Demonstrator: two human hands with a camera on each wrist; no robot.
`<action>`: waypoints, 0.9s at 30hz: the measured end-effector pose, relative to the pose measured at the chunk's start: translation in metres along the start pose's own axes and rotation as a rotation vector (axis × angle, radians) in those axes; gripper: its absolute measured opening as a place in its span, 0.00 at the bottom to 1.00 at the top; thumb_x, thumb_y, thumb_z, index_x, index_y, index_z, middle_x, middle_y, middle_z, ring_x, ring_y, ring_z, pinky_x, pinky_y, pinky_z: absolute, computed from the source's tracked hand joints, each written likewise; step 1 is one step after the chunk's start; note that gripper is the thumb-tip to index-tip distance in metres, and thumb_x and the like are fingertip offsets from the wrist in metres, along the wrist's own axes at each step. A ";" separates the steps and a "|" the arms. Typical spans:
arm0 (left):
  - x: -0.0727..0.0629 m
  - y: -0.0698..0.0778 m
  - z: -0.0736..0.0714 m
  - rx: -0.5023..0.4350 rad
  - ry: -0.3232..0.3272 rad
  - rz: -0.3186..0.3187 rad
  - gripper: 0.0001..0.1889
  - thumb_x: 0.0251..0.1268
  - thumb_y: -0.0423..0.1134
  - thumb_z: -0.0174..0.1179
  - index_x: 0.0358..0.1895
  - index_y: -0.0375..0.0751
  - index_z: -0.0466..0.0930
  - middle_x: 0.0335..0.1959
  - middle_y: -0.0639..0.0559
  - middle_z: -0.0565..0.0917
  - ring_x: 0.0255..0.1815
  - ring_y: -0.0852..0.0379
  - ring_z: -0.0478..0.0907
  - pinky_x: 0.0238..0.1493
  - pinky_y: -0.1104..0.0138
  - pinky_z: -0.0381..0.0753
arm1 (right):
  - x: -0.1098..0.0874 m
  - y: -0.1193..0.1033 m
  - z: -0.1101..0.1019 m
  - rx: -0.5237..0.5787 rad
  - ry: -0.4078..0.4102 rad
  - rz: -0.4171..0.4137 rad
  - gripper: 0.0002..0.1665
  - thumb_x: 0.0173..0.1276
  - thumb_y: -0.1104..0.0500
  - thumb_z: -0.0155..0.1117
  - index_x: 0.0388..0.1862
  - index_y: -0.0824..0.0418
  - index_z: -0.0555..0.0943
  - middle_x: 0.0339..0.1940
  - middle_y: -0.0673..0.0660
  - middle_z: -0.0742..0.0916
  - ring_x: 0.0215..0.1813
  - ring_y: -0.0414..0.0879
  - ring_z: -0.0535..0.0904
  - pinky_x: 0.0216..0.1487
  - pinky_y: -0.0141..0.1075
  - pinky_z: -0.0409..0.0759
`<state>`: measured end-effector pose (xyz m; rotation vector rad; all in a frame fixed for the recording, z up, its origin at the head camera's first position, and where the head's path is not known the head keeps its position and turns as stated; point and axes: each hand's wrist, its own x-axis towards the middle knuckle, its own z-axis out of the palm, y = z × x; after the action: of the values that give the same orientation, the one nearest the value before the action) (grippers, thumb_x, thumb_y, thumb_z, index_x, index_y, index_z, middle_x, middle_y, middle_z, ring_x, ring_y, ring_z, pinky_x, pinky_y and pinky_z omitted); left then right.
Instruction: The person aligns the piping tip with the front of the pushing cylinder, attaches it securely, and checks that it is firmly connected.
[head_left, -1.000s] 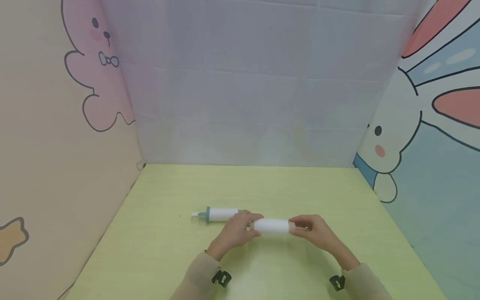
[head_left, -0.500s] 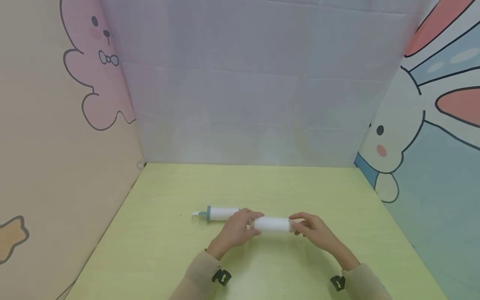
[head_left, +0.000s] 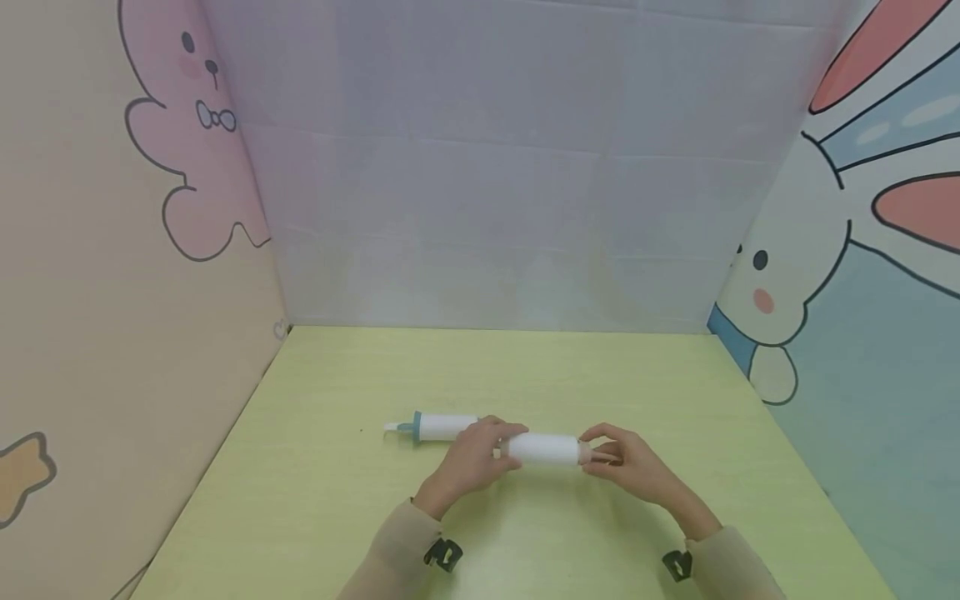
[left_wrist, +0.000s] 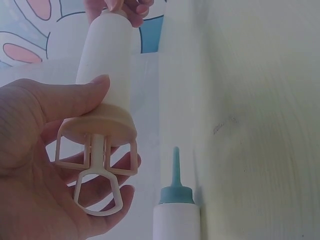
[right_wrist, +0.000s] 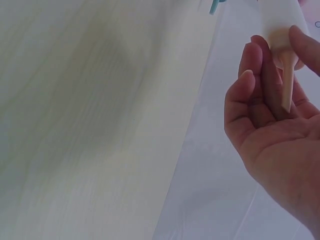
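Observation:
A white piping syringe [head_left: 546, 449] with peach end caps is held sideways above the table. My left hand [head_left: 471, 460] grips its barrel near the handle end, the thumb lying along the white tube in the left wrist view. Below that hand's thumb show the peach finger loops [left_wrist: 131, 157] and a white plunger ring [left_wrist: 118, 197]. At the other end, my right hand [head_left: 637, 468] pinches the peach cap with thumb and fingers. Its slim nozzle [right_wrist: 287, 87] points toward the right palm. Behind the left hand lies a second white syringe [head_left: 446, 427] with teal ends.
The pale yellow-green table [head_left: 330, 525] runs back to a whitish curtain wall [head_left: 480, 208]. Cartoon-printed panels stand at the left [head_left: 90, 292] and right [head_left: 885, 375]. The second syringe's teal nozzle [left_wrist: 176, 167] is close to the left hand.
My right fingers shift round the peach cap: half a second ago they covered the nozzle, which shows again now. The left hand and the teal-ended syringe stay in place.

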<state>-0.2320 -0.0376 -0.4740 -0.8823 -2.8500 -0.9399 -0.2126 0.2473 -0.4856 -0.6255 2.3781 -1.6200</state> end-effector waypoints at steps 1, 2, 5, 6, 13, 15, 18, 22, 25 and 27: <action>0.000 0.000 0.000 0.003 -0.001 -0.001 0.23 0.56 0.44 0.69 0.57 0.52 0.80 0.48 0.52 0.80 0.41 0.59 0.75 0.39 0.63 0.73 | 0.000 0.000 0.000 -0.011 0.002 -0.011 0.18 0.63 0.64 0.67 0.51 0.65 0.75 0.50 0.68 0.81 0.48 0.52 0.82 0.41 0.39 0.80; 0.000 0.000 0.000 0.006 -0.001 -0.001 0.23 0.56 0.44 0.69 0.57 0.52 0.80 0.47 0.52 0.80 0.41 0.59 0.75 0.39 0.63 0.73 | 0.000 0.000 0.000 -0.024 0.006 -0.017 0.18 0.63 0.63 0.67 0.51 0.65 0.76 0.50 0.67 0.81 0.49 0.53 0.82 0.43 0.39 0.80; -0.001 0.001 0.000 0.017 -0.004 -0.007 0.23 0.56 0.44 0.69 0.57 0.52 0.80 0.47 0.53 0.80 0.43 0.58 0.75 0.41 0.61 0.72 | 0.000 0.001 0.000 -0.062 0.019 -0.035 0.17 0.63 0.62 0.68 0.50 0.66 0.79 0.49 0.63 0.82 0.50 0.54 0.81 0.46 0.38 0.79; -0.001 0.001 -0.001 0.018 -0.006 -0.009 0.23 0.55 0.44 0.69 0.57 0.53 0.80 0.47 0.53 0.80 0.43 0.58 0.75 0.41 0.60 0.72 | 0.000 0.001 0.000 -0.071 0.022 -0.039 0.17 0.63 0.61 0.68 0.49 0.66 0.79 0.48 0.62 0.83 0.50 0.55 0.80 0.47 0.38 0.79; -0.003 0.002 0.000 -0.001 -0.012 -0.023 0.23 0.55 0.44 0.69 0.57 0.52 0.80 0.47 0.53 0.80 0.43 0.58 0.75 0.42 0.61 0.72 | -0.001 -0.002 0.000 -0.082 0.046 -0.002 0.19 0.64 0.59 0.68 0.52 0.65 0.78 0.50 0.63 0.82 0.51 0.57 0.80 0.44 0.38 0.79; -0.003 0.003 -0.001 -0.008 -0.009 -0.025 0.23 0.55 0.43 0.69 0.57 0.52 0.80 0.47 0.53 0.80 0.41 0.59 0.74 0.41 0.62 0.72 | -0.002 -0.002 0.001 -0.081 0.048 0.002 0.19 0.64 0.58 0.67 0.52 0.64 0.78 0.51 0.63 0.82 0.50 0.58 0.80 0.42 0.38 0.80; -0.003 0.004 -0.001 -0.007 -0.007 -0.027 0.23 0.55 0.43 0.70 0.57 0.52 0.81 0.47 0.52 0.80 0.40 0.60 0.74 0.40 0.62 0.72 | -0.002 -0.002 0.000 -0.060 0.043 0.002 0.18 0.64 0.59 0.67 0.51 0.63 0.77 0.51 0.63 0.81 0.50 0.59 0.79 0.41 0.38 0.80; -0.003 0.005 -0.001 0.009 -0.006 -0.024 0.23 0.55 0.44 0.70 0.57 0.53 0.80 0.47 0.53 0.80 0.43 0.58 0.74 0.41 0.61 0.72 | -0.002 -0.002 0.000 -0.024 0.034 -0.018 0.18 0.63 0.62 0.68 0.50 0.64 0.76 0.51 0.65 0.81 0.52 0.61 0.78 0.43 0.38 0.80; -0.003 0.007 -0.002 0.012 -0.005 -0.024 0.23 0.55 0.43 0.69 0.57 0.53 0.80 0.47 0.53 0.80 0.43 0.57 0.74 0.41 0.61 0.72 | -0.003 -0.002 0.000 -0.035 0.037 -0.026 0.17 0.64 0.61 0.67 0.50 0.64 0.77 0.51 0.64 0.81 0.52 0.61 0.78 0.43 0.38 0.80; -0.004 0.008 -0.002 0.014 -0.004 -0.022 0.23 0.55 0.43 0.70 0.57 0.52 0.80 0.47 0.52 0.80 0.43 0.57 0.75 0.41 0.60 0.72 | -0.003 -0.002 0.000 -0.059 0.043 -0.024 0.16 0.65 0.59 0.66 0.50 0.64 0.78 0.51 0.63 0.82 0.52 0.60 0.79 0.43 0.38 0.80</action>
<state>-0.2248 -0.0354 -0.4681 -0.8541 -2.8717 -0.9206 -0.2093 0.2481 -0.4840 -0.6388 2.4662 -1.5935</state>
